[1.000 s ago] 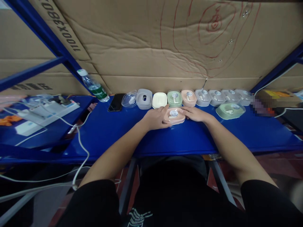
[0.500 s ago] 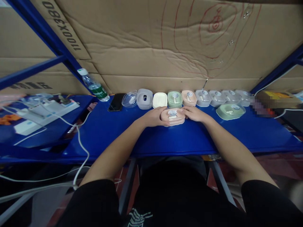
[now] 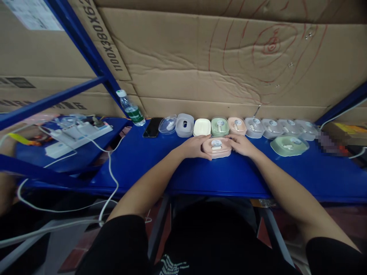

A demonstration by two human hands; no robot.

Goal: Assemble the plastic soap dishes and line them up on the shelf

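Observation:
A pink box with a clear lid (image 3: 217,149), a round label and a small white piece on top, rests on the blue table before me. From its left side my left hand (image 3: 195,147) grips it, thumb along the near edge and fingers behind. At the right end my right hand (image 3: 242,144) has its fingers closed against the box's back corner. Just behind stand a cream open box (image 3: 202,127), a green lidded box (image 3: 220,126) and another pink lidded box (image 3: 237,126).
Several grey lidded boxes (image 3: 272,129) continue the row rightward, with a green one (image 3: 289,146) in front. Leftward are a grey box (image 3: 184,125), a clear lid (image 3: 168,124), a phone (image 3: 152,127) and a bottle (image 3: 134,114). A power strip (image 3: 78,139) lies beyond; another person's arm (image 3: 7,168) shows far left.
The camera view has shifted, so everything sits further right and lower. Both hands remain on the pink box. Another person's arm has come into view at the far left.

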